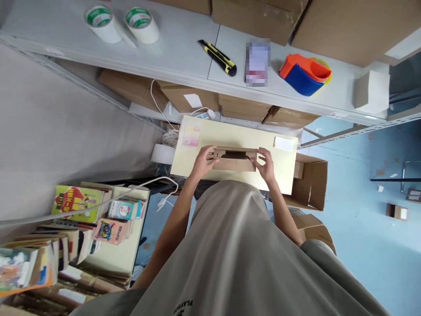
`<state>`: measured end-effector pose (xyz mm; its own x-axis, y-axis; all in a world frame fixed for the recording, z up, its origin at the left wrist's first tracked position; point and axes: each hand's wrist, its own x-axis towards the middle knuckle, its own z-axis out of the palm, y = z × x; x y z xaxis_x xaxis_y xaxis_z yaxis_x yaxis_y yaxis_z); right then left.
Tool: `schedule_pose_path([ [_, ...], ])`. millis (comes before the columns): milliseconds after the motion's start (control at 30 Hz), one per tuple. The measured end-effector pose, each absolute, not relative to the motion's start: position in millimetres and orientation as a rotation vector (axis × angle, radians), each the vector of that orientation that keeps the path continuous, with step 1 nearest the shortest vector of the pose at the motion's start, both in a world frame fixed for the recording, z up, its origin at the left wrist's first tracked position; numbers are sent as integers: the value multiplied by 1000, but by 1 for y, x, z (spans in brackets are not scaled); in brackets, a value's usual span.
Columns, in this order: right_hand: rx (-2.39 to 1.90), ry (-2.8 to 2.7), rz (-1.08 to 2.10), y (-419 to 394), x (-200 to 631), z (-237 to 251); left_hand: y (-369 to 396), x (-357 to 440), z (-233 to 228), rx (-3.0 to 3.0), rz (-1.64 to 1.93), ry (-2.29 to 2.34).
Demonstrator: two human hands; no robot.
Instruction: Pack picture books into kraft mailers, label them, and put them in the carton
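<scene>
A small brown cardboard box [234, 165] is on the pale yellow table [279, 169] in front of my body. Its top is partly open, and a dark slot or dark content shows inside; which of these, I cannot tell. My left hand [203, 163] grips the left end, thumb on the near side and fingers at the back edge. At the right end my right hand [265, 164] holds the box in the same way. A pink and yellow card or sheet [191, 136] lies left of the box. To the right is a white paper slip [284, 143].
Above the table, a grey shelf [184, 44] bears tape rolls [141, 25], a yellow-black utility knife [219, 58], a blurred-out phone-like item [258, 62] and an orange-blue tape dispenser [305, 74]. An open carton [317, 184] stands right. Book piles [79, 204] and a white cable [131, 188] are left.
</scene>
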<state>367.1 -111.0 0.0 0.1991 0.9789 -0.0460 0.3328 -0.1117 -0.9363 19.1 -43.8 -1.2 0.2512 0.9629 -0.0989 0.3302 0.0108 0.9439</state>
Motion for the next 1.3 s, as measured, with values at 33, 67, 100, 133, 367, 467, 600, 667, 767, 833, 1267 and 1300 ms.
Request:
schedule_pose_path([
  [33, -1611, -1277, 936, -112, 369, 1, -44, 17, -1, 1503, 778, 1254],
  [67, -1618, -1279, 941, -113, 370, 1, -44, 16, -1, 1482, 760, 1248],
  [100, -1625, -1278, 953, -115, 371, 1, -45, 14, -1, 1453, 739, 1244],
  [133, -1630, -1273, 969, -116, 373, 1, -46, 13, -1, 1423, 720, 1241],
  [367, -1608, -1204, 1020, -121, 376, 2, -48, 10, -2, 1350, 675, 1211],
  [467, -1575, -1217, 1035, -119, 378, 1, -44, 10, -4, 1401, 664, 1223],
  [600, -1546, -1215, 1067, -118, 378, -7, -38, 12, -12, 1480, 701, 1247],
  [667, -1543, -1166, 1079, -117, 377, -12, -36, 13, -16, 1482, 718, 1249],
  [767, -1563, -1096, 1078, -116, 374, -17, -34, 15, -21, 1474, 743, 1250],
  [833, -1587, -1059, 1071, -115, 371, -18, -33, 15, -22, 1466, 759, 1243],
  [1267, -1631, -1065, 1061, -118, 365, -18, -40, 26, -26, 1390, 885, 1310],
  [1300, -1632, -1073, 1076, -119, 366, -18, -41, 27, -26, 1387, 893, 1323],
])
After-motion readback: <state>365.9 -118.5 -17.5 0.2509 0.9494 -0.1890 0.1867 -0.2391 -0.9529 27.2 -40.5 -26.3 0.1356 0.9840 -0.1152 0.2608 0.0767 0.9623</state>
